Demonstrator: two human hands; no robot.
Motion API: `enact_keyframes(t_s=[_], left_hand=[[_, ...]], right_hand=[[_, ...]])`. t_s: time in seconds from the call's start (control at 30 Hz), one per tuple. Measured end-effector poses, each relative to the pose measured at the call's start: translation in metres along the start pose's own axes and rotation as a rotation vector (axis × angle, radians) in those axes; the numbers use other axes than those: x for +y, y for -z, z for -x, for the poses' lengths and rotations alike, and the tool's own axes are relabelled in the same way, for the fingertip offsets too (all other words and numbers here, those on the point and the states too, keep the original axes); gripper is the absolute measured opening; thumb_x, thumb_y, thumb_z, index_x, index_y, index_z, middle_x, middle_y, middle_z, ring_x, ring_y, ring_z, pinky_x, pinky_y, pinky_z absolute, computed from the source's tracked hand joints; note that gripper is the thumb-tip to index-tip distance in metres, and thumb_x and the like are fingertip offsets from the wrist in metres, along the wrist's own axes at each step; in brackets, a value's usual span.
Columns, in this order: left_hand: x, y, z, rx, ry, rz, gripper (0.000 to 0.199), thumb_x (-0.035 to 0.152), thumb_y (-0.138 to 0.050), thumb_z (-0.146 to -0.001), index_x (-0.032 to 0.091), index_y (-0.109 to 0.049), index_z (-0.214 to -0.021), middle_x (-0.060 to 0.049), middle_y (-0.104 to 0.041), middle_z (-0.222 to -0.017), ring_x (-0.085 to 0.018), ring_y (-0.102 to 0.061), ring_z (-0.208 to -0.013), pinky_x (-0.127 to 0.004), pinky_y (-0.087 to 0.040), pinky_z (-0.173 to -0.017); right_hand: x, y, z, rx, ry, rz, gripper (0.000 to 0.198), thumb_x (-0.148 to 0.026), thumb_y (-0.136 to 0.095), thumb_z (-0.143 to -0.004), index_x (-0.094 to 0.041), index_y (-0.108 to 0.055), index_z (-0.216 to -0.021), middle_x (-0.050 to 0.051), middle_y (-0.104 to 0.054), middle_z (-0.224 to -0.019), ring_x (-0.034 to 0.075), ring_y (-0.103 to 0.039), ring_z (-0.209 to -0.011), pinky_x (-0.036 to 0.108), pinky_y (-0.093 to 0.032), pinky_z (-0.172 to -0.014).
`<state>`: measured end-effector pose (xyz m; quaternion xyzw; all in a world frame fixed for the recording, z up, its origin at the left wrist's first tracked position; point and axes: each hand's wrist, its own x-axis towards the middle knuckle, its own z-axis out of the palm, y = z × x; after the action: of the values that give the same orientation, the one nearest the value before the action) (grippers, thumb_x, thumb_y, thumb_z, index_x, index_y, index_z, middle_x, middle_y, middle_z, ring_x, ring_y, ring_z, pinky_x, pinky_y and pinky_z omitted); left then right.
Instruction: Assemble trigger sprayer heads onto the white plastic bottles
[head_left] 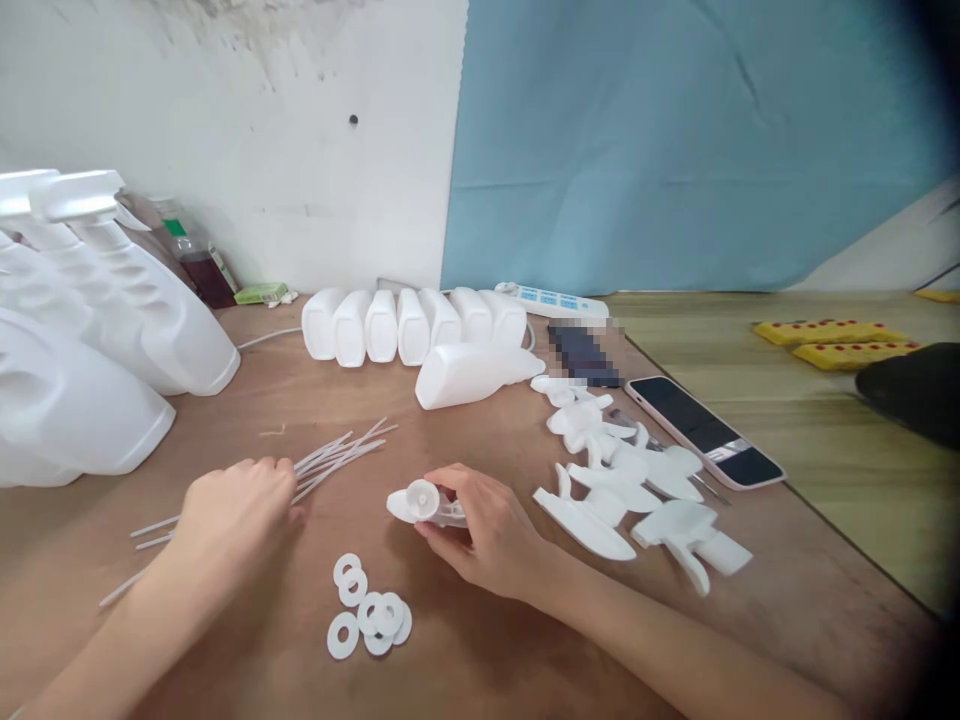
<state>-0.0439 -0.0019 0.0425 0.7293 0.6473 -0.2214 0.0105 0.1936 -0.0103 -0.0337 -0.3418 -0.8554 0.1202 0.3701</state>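
My right hand (487,525) is closed round a white spray bottle trigger head (422,500), its round opening facing up toward me. On the left, my left hand (238,510) is curled down over a loose bunch of thin white plastic tubes (341,455). Its fingertips are hidden, so whether a tube is pinched there does not show. Between and below the hands lie several flat white ring washers (380,615), some overlapping. More white trigger heads (622,475) are heaped to the right of my right hand.
Finished-looking white spray bottles (142,290) lean at the left. Several white bottles (412,325) lie in a row at the back, with one bottle (472,375) before them. A power strip (555,300), a phone (705,430) and a screwdriver-like tool (709,488) lie to the right.
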Motion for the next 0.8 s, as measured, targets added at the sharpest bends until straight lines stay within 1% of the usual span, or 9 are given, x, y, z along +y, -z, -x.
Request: enact_keyframes(t_s=[0.1, 0.23, 0.3, 0.4, 0.47, 0.57, 0.7, 0.73, 0.8], left_hand=[[-0.01, 0.003, 0.002, -0.101, -0.003, -0.06, 0.021, 0.012, -0.037, -0.077, 0.014, -0.058, -0.076, -0.013, -0.063, -0.081, -0.032, -0.061, -0.078, -0.036, -0.04, -0.057], [-0.013, 0.0, -0.001, -0.149, -0.095, -0.086, 0.025, 0.007, -0.037, -0.072, 0.015, -0.06, -0.072, -0.013, -0.064, -0.076, -0.03, -0.062, -0.07, -0.034, -0.038, -0.055], [-0.015, -0.004, -0.003, -0.128, -0.133, -0.079, 0.024, 0.007, -0.037, -0.071, 0.015, -0.059, -0.068, -0.012, -0.062, -0.071, -0.026, -0.06, -0.064, -0.031, -0.035, -0.053], [-0.021, -0.008, -0.005, 0.02, -0.197, 0.023, 0.019, 0.011, -0.037, -0.07, 0.017, -0.054, -0.064, -0.006, -0.058, -0.064, -0.021, -0.054, -0.056, -0.03, -0.031, -0.051], [-0.023, -0.005, -0.005, 0.137, -0.241, 0.204, 0.013, 0.015, -0.04, -0.072, 0.019, -0.049, -0.062, -0.002, -0.055, -0.059, -0.017, -0.05, -0.051, -0.029, -0.032, -0.05], [-0.012, 0.007, -0.001, 0.249, -0.301, 0.666, 0.01, 0.024, -0.049, -0.075, 0.02, -0.047, -0.066, 0.001, -0.057, -0.06, -0.014, -0.053, -0.054, -0.026, -0.041, -0.051], [0.027, 0.017, 0.005, 0.455, -0.334, 1.367, 0.012, 0.029, -0.057, -0.077, 0.019, -0.053, -0.076, -0.002, -0.064, -0.077, -0.017, -0.064, -0.073, -0.027, -0.054, -0.061], [0.037, 0.016, 0.006, 0.483, -0.341, 1.485, 0.012, 0.029, -0.057, -0.078, 0.018, -0.053, -0.076, -0.002, -0.064, -0.077, -0.017, -0.065, -0.075, -0.029, -0.056, -0.063], [0.052, 0.01, 0.006, 0.487, -0.374, 1.634, 0.009, 0.026, -0.054, -0.081, 0.017, -0.053, -0.077, -0.002, -0.064, -0.078, -0.017, -0.066, -0.075, -0.031, -0.058, -0.065]], right_hand=[[0.001, -0.001, 0.001, -0.007, -0.007, 0.009, 0.026, -0.023, -0.052, -0.082, -0.018, -0.04, -0.105, 0.006, -0.06, -0.087, 0.017, -0.058, -0.074, 0.03, -0.048, -0.064], [0.001, -0.001, 0.001, -0.011, -0.008, 0.007, 0.026, -0.025, -0.052, -0.083, -0.018, -0.04, -0.105, 0.007, -0.06, -0.088, 0.018, -0.058, -0.075, 0.03, -0.048, -0.064], [0.002, -0.001, 0.001, -0.006, -0.003, 0.007, 0.026, -0.025, -0.052, -0.084, -0.018, -0.04, -0.105, 0.007, -0.06, -0.089, 0.018, -0.058, -0.075, 0.03, -0.048, -0.064], [0.001, 0.0, 0.001, 0.003, 0.007, 0.009, 0.025, -0.025, -0.051, -0.084, -0.018, -0.04, -0.105, 0.007, -0.06, -0.089, 0.017, -0.059, -0.075, 0.029, -0.048, -0.064], [0.001, 0.0, 0.001, 0.007, 0.011, 0.01, 0.024, -0.025, -0.051, -0.084, -0.018, -0.04, -0.105, 0.006, -0.06, -0.088, 0.017, -0.059, -0.075, 0.029, -0.048, -0.064], [0.0, 0.001, 0.0, 0.011, 0.013, 0.004, 0.024, -0.025, -0.051, -0.084, -0.018, -0.04, -0.105, 0.007, -0.061, -0.088, 0.018, -0.059, -0.076, 0.029, -0.049, -0.065], [0.0, 0.001, 0.0, 0.017, 0.007, -0.018, 0.022, -0.027, -0.05, -0.085, -0.019, -0.041, -0.104, 0.006, -0.061, -0.088, 0.017, -0.06, -0.075, 0.029, -0.049, -0.066], [0.0, 0.001, 0.0, 0.014, 0.007, -0.02, 0.023, -0.028, -0.05, -0.085, -0.019, -0.041, -0.104, 0.007, -0.061, -0.088, 0.017, -0.06, -0.075, 0.029, -0.049, -0.066], [0.0, 0.002, 0.0, 0.002, 0.012, -0.023, 0.024, -0.028, -0.05, -0.086, -0.018, -0.04, -0.105, 0.007, -0.061, -0.089, 0.018, -0.06, -0.077, 0.03, -0.049, -0.066]])
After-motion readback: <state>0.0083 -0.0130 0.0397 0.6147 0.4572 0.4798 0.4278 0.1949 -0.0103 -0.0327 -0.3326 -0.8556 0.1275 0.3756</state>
